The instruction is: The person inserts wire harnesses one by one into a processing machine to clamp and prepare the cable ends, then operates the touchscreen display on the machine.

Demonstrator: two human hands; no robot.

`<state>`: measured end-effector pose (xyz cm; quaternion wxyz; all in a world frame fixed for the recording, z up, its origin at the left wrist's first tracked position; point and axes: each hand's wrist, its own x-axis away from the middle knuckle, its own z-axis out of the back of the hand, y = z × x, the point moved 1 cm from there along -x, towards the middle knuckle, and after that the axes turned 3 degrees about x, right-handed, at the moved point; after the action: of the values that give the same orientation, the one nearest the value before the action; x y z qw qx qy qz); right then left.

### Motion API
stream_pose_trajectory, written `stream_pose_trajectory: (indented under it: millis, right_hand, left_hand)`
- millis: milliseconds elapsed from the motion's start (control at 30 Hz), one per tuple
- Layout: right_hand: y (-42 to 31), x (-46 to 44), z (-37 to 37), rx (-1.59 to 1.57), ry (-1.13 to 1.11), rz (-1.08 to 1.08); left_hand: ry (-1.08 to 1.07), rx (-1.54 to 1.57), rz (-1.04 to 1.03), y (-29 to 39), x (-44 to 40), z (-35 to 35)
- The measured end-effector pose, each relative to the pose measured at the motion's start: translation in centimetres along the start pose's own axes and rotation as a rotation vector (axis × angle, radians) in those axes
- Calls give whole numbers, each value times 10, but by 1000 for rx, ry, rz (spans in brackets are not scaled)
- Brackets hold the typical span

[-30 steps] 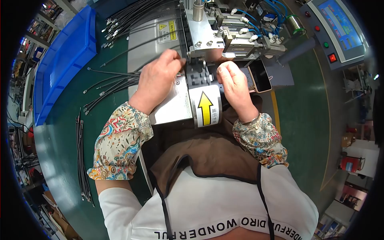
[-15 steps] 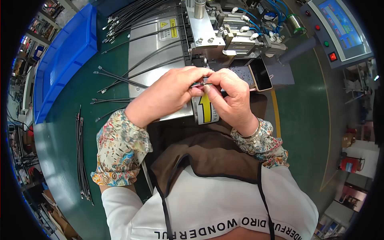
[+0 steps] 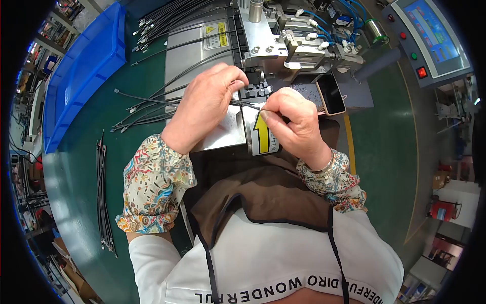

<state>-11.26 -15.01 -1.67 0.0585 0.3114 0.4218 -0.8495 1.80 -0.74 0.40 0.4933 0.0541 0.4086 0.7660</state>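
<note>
My right hand (image 3: pixel 293 119) pinches the thin end of a black cable (image 3: pixel 247 104) between thumb and index finger, in front of the machine. From there the cable runs left and passes under my left hand (image 3: pixel 207 104). My left thumb and index finger are closed together at the left edge of a small black clamping fixture (image 3: pixel 256 91); what they hold, if anything, is hidden. Just below the cable is a white label with a yellow arrow (image 3: pixel 262 133). More black cables (image 3: pixel 147 119) lie across the metal cover (image 3: pixel 182 66) left of my left hand.
A blue bin (image 3: pixel 83 81) stands at the left, and a bundle of black cables (image 3: pixel 104 197) lies on the green tabletop (image 3: pixel 71 202). A phone (image 3: pixel 330 93) leans right of the fixture. Pneumatic cylinders (image 3: pixel 309 50) and a control screen (image 3: pixel 430 33) are at the back right.
My left hand has moved up and left, away from my right fingertips, uncovering the fixture and a stretch of cable. The loose cable ends at the left have shifted. My right hand has barely moved.
</note>
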Motion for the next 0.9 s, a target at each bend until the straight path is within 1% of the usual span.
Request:
stream_pose_trajectory:
  millis: [33,67,133,167,267,300,400,500,600,633,733,833,900]
  right_hand:
    - [-1,0,0,33,-14,43]
    - [-1,1,1,49,-25,35]
    - [-2,4,-1,77,-48,24]
    - [-2,5,-1,82,-59,56]
    - [-6,8,-4,121,-76,100]
    - [-5,8,-5,121,-69,90]
    - [-2,7,-3,95,-15,56]
    - [2,7,0,-4,22,-38]
    - [4,6,2,-54,38,-87]
    - [6,6,3,-57,41,-89]
    - [8,8,4,-76,35,-99]
    - [3,7,6,-109,63,-183]
    - [6,9,6,-135,77,-190]
  left_hand:
    - [48,-80,-25,-4,1,-2]
    - [96,-160,-50,-6,2,-2]
    - [15,-142,-58,-6,2,1]
    - [-26,-135,-60,-6,3,3]
    - [-251,-169,20,-6,4,2]
    - [-327,-134,69,-4,1,4]
    - [-109,-279,-80,-13,2,3]
    - [-14,-236,-63,0,-3,16]
    - [-100,97,-184,18,2,9]
    - [-59,57,-256,20,5,2]
    - [-49,8,-215,15,7,-9]
    - [-42,108,-131,18,7,-11]
    - [-44,147,-108,17,7,-14]
